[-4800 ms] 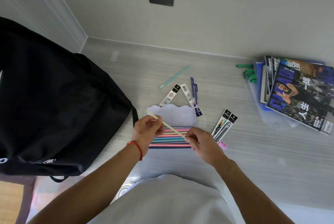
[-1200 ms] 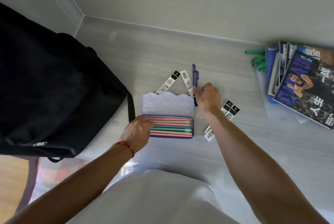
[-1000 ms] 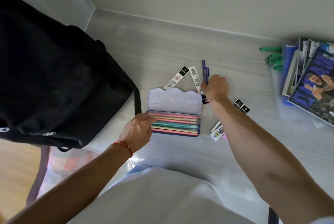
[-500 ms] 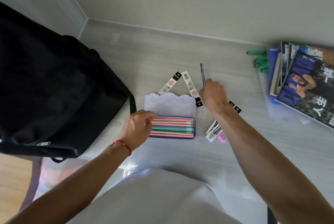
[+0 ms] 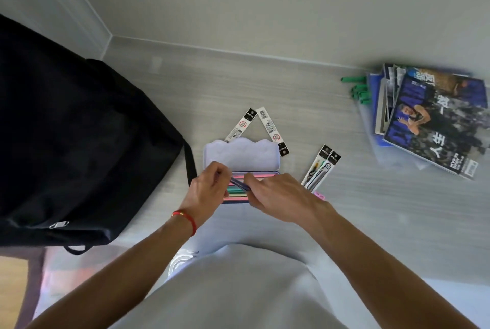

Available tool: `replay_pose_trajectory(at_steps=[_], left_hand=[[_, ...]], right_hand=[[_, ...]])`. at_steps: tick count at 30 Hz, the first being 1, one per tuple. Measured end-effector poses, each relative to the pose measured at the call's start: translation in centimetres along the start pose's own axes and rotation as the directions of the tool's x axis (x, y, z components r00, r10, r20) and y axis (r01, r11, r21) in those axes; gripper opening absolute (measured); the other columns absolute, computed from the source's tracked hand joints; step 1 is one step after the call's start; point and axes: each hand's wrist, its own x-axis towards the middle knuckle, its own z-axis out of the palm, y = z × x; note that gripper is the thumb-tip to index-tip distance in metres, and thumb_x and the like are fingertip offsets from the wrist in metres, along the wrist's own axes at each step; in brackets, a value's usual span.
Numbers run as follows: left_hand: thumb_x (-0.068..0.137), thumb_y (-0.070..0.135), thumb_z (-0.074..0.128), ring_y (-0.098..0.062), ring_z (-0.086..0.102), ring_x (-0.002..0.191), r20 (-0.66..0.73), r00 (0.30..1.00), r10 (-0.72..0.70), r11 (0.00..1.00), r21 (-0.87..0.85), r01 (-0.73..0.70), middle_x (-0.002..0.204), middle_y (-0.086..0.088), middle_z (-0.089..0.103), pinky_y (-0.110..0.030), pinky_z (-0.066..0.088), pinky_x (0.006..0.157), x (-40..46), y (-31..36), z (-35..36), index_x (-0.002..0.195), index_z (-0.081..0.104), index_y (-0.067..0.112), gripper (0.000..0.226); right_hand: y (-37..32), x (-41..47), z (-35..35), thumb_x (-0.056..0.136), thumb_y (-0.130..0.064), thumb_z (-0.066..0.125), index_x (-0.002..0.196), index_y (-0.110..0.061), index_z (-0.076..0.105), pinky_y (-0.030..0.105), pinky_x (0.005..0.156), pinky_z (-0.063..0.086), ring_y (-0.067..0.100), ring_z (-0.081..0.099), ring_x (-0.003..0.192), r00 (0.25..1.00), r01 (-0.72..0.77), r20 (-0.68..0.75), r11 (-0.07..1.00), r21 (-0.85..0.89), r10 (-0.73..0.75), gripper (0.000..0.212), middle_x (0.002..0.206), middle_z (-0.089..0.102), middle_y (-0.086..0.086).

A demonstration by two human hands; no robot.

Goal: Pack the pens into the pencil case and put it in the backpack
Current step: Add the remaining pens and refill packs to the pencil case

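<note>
While the purple pen (image 5: 240, 184) hangs just above the open pencil case (image 5: 240, 154), it is pinched at both ends: the left hand (image 5: 205, 193) closes on its upper-left end and the right hand (image 5: 278, 197) on its lower-right end. Its long axis runs slantwise, upper left to lower right, whereas the coloured pens (image 5: 238, 190) already in the tray lie straight across, left to right. So the coming move likely turns on swinging the pen's right end up a little until it lies parallel with that row, then lowering it in; the right hand looks better placed to do the turning. The case's lid stands open toward the wall, and the case sits on the counter (image 5: 371, 196). Refill packets (image 5: 267, 129) lie beyond and to the right of it. A black backpack (image 5: 79, 143) waits at the left, magazines (image 5: 434, 121) far right.
</note>
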Motion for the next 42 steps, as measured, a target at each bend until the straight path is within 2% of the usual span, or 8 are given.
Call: replay_pose_trajectory(at_steps=[2,5,9,13,18,26,33,42], left_hand=[[0.095,0.038,0.051,-0.012,0.064,0.063,-0.008,1.0,0.002,1.0,-0.013,-0.002,0.075,0.0,0.066,-0.026,0.055,0.054,-0.6,-1.2,-0.2,0.08,0.058,0.03,0.018],[0.095,0.038,0.055,-0.004,0.056,0.051,0.009,1.0,-0.025,1.0,-0.01,0.025,0.061,0.008,0.065,-0.012,0.046,0.048,-1.4,-2.8,-0.9,0.077,0.06,0.03,0.02],[0.096,0.04,0.052,-0.005,0.052,0.047,0.007,0.999,-0.043,0.998,-0.042,0.044,0.059,-0.001,0.064,-0.017,0.046,0.047,-1.1,-4.2,-2.1,0.08,0.06,0.027,0.022],[0.098,0.027,0.055,-0.017,0.058,0.051,0.061,0.989,-0.135,0.957,-0.252,0.146,0.066,-0.006,0.069,-0.03,0.047,0.048,-0.1,-5.1,-2.4,0.079,0.064,0.024,0.022],[0.094,0.033,0.061,-0.007,0.061,0.053,0.008,0.993,-0.114,0.991,-0.076,0.114,0.069,0.001,0.072,-0.024,0.053,0.053,1.4,-5.7,-2.3,0.08,0.067,0.025,0.017],[0.092,0.014,0.062,-0.017,0.06,0.081,0.041,0.989,0.14,0.899,0.413,-0.145,0.089,-0.001,0.065,-0.032,0.055,0.075,3.5,-6.0,-3.5,0.093,0.073,0.017,0.011],[0.092,0.009,0.061,-0.018,0.06,0.09,0.112,0.958,0.265,0.832,0.475,-0.286,0.103,-0.003,0.063,-0.027,0.051,0.084,2.8,-6.2,-3.1,0.11,0.07,0.014,0.021],[0.094,0.016,0.061,-0.02,0.063,0.091,0.138,0.95,0.282,0.8,0.512,-0.312,0.107,-0.003,0.062,-0.022,0.05,0.081,3.2,-6.4,-2.4,0.111,0.069,0.014,0.019]], right_hand=[[-0.7,-0.2,0.6,0.096,-0.027,0.045,0.091,-0.012,0.055,0.029,0.042,0.009,0.029,0.049,0.041,1.0,0.024,-0.02,1.0,-0.003,-0.024,0.019,0.054,0.061,0.004],[-1.4,-0.6,2.0,0.102,-0.033,0.037,0.101,-0.012,0.05,0.036,0.049,0.033,0.034,0.061,0.061,0.998,-0.001,0.057,0.994,0.108,-0.006,0.025,0.07,0.065,0.01],[-1.9,-0.9,3.1,0.106,-0.04,0.034,0.106,-0.017,0.043,0.038,0.054,0.045,0.032,0.064,0.066,0.99,-0.115,0.109,0.944,0.308,0.084,0.024,0.077,0.069,0.004],[-0.8,-1.0,3.6,0.103,-0.04,0.046,0.108,-0.021,0.053,0.038,0.07,0.051,0.025,0.064,0.086,0.963,-0.268,0.134,0.817,0.51,0.232,0.021,0.095,0.07,-0.005],[0.9,0.5,4.7,0.096,-0.022,0.066,0.095,-0.014,0.07,0.031,0.074,0.053,0.014,0.067,0.08,0.901,-0.356,0.103,0.582,0.732,0.422,0.009,0.088,0.073,-0.008],[1.2,2.8,6.8,0.095,-0.019,0.068,0.095,-0.012,0.073,0.037,0.079,0.054,0.02,0.066,0.084,0.873,-0.409,0.085,0.627,0.663,0.479,0.009,0.095,0.07,0.002],[0.7,2.9,7.4,0.096,-0.03,0.067,0.101,-0.014,0.074,0.039,0.075,0.056,0.026,0.067,0.086,0.888,-0.419,0.101,0.701,0.577,0.448,0.018,0.105,0.061,0.001],[1.5,1.0,7.2,0.094,-0.026,0.069,0.101,-0.016,0.069,0.039,0.073,0.057,0.022,0.067,0.084,0.821,-0.454,0.008,0.646,0.614,0.57,0.013,0.104,0.061,0.002]])
